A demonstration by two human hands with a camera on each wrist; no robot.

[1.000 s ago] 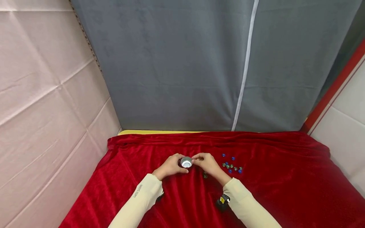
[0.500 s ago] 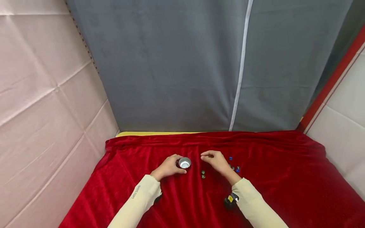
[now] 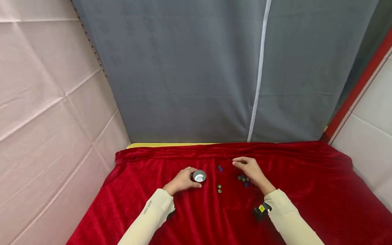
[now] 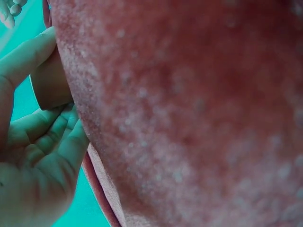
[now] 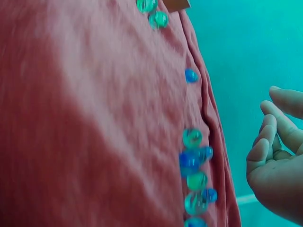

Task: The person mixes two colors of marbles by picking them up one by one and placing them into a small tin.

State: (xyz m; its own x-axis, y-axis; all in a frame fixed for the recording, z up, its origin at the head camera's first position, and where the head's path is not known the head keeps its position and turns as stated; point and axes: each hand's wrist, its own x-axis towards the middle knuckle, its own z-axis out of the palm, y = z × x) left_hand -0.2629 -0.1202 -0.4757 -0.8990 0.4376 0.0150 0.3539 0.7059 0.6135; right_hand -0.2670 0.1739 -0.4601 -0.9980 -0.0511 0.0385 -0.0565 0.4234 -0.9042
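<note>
My left hand (image 3: 182,179) grips a small brown cup (image 4: 51,85), its thumb and fingers around the side. The cup's pale inside faces up in the head view, with a small greenish spot in it. To the right, my right hand (image 3: 251,171) hovers over a cluster of blue and green glass marbles (image 3: 240,178), partly covering them. In the right wrist view its thumb and fingers are apart, with nothing seen between them. Two green marbles (image 3: 219,191) lie between the hands, and two blue marbles (image 3: 220,168) lie farther back.
A wrinkled red velvet cloth (image 3: 294,197) covers the table, with a yellow edge (image 3: 168,145) showing at the back. Behind it hangs a grey curtain (image 3: 183,75). Pale panels (image 3: 58,102) stand at the left and right sides.
My right hand has moved away from the cup, rightward to above the marble cluster. Two blue marbles now show where it was. The left hand keeps its hold on the cup.
</note>
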